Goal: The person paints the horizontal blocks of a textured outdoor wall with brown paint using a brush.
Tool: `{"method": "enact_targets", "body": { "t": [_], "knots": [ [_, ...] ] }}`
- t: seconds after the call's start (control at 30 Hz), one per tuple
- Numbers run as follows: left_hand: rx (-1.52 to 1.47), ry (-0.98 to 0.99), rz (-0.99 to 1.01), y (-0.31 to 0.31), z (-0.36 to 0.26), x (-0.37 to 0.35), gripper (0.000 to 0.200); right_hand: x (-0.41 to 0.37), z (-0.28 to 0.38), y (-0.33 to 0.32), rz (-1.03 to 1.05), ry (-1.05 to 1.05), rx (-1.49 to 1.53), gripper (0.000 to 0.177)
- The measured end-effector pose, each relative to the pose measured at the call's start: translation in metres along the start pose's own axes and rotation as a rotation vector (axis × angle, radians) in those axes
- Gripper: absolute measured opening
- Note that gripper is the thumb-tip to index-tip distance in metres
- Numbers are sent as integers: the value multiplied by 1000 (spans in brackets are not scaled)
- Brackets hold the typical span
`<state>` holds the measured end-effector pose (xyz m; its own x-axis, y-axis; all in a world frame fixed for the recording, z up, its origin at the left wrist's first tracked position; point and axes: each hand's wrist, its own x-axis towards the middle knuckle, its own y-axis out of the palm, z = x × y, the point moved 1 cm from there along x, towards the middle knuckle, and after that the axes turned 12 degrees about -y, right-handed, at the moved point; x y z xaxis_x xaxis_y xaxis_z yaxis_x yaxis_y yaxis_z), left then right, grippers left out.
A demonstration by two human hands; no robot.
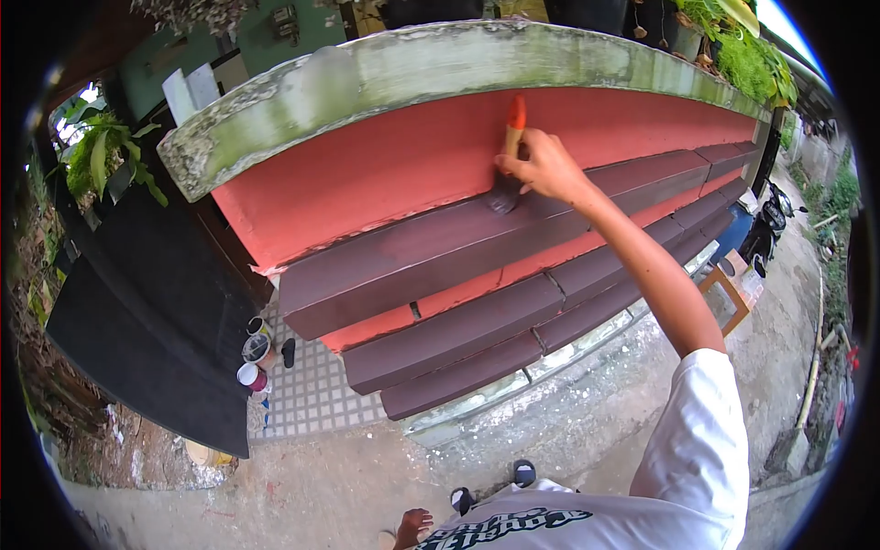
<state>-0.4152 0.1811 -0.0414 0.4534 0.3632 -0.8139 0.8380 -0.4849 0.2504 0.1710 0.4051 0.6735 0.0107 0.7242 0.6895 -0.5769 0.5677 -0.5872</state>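
Observation:
My right hand (541,167) is closed around a paintbrush (517,117) with a red-tipped wooden handle. The brush points down, and its dark bristles touch the top of the uppermost dark brown ledge (403,252), close to where it meets the coral-red wall face (367,179). Darker, wet-looking colour surrounds the bristles. Low in the view, my left hand (414,523) hangs beside my body, away from the wall. Its fingers look curled, with nothing visible in them.
A mossy concrete slab (412,66) overhangs the wall. More brown ledges (458,339) step down below. Paint containers (252,376) stand on tiles at the left, by a black panel (156,312). At the right are a wooden stool (729,302) and a motorcycle (775,220).

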Motion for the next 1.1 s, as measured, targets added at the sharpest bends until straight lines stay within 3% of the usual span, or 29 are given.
{"method": "enact_targets", "body": {
  "t": [0.03, 0.1, 0.2, 0.23, 0.43, 0.57, 0.7, 0.87, 0.93, 1.0, 1.1],
  "knots": [
    [-149, -93, 13, 3, -6, 3, 28, -3, -8, -11, -5, 24, -31, 34],
    [-85, -161, -102, 15, -19, 6, 28, -9, -18, -32, -16, 70, -90, 32],
    [-67, -310, -224, 31, -40, 14, 27, -14, -40, -55, -49, -110, -430, 26],
    [-76, -369, -254, 35, -43, 15, 27, -13, -42, -60, -4, -76, -434, 21],
    [-104, -182, -105, 49, -34, 21, 29, -12, -19, -37, 131, -318, -571, 18],
    [331, 51, -126, 55, -29, 12, 32, -1, 15, -3, 143, -309, -335, 18],
    [256, -73, -131, 63, -42, 6, 38, 6, 21, 4, 106, -91, 150, 28],
    [55, 6, -35, 47, -26, 31, 34, -20, -25, -36, 38, 110, 159, 28],
    [35, 21, -23, 48, -27, 30, 34, -26, -37, -60, -8, 121, 10, 27],
    [-48, -134, -76, 47, -35, 31, 33, -28, -38, -81, -12, 85, -285, 23],
    [-93, -194, -128, 48, -37, 26, 33, -28, -24, -88, 35, -137, -619, 18]
  ]
}}
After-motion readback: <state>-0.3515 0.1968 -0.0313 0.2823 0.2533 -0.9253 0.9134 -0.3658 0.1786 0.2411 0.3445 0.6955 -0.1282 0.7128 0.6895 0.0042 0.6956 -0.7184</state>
